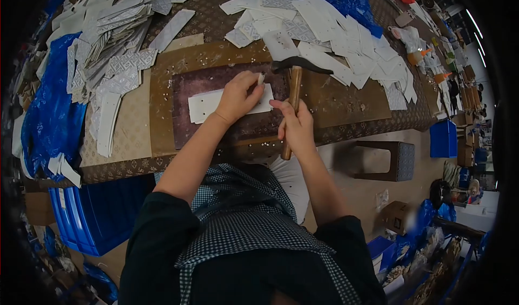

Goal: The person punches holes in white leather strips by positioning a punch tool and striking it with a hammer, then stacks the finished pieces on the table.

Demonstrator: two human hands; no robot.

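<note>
My right hand (297,124) is wrapped round the wooden handle of a hammer (294,88). The hammer's dark curved head is up, over the far edge of the purplish-brown mat (186,134). Thumb and fingers of my left hand (238,97) are closed on a short pale rod with a dark top (261,79), perhaps a punch; its lower end is hidden. Under that hand lies a white strip (205,106) with small dark spots, flat on the mat. Part of the strip is covered by my left hand.
Stacked patterned strips (116,26) are at the back left, and a loose heap of white pieces (335,34) at the back right. Small bits are scattered around the mat. Blue plastic sheeting (54,110) hangs at left, above a blue crate (97,213). A stool (400,161) stands at right.
</note>
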